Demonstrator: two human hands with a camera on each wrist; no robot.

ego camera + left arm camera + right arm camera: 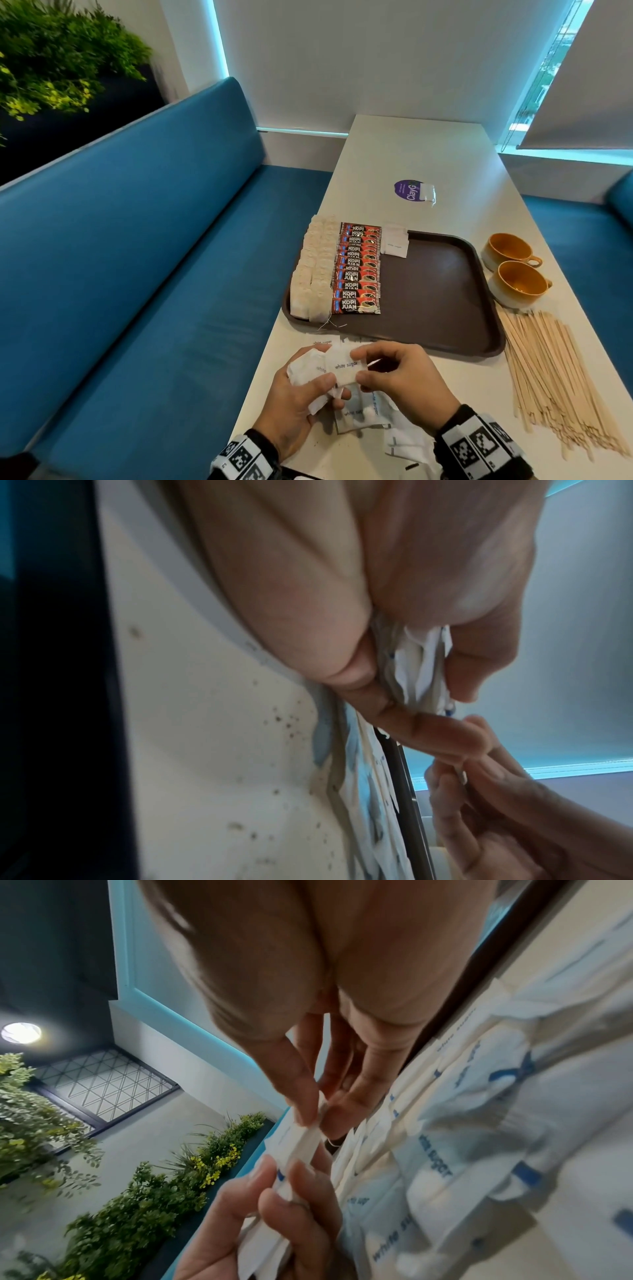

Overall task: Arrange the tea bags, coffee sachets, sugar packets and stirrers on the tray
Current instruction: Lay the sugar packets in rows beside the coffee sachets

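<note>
A small stack of white sugar packets (337, 368) is held just above the near end of the table (394, 161), short of the brown tray (445, 291). The packets are judged to be light, thin and limp, their paper smooth enough that a stack could fan out or slip; a hold across the flat faces near one short edge seems best, with gentle pressure so the seams are not burst. The bundle is gripped by the left hand (301, 397), thumb on top and fingers curled beneath, palm turned inward. The top packet's right edge is pinched between thumb and forefinger of the right hand (399, 380), whose wrist is raised over more loose packets (359, 413) lying on the table. On the tray, tea bags (313, 270) are laid in two rows along the left side, coffee sachets (358, 269) are stacked beside them, and a few sugar packets on the tray (394, 244) are set at the far edge. The wooden stirrers (548, 377) lie untouched on the table to the right of the tray, near two cups (513, 270).
</note>
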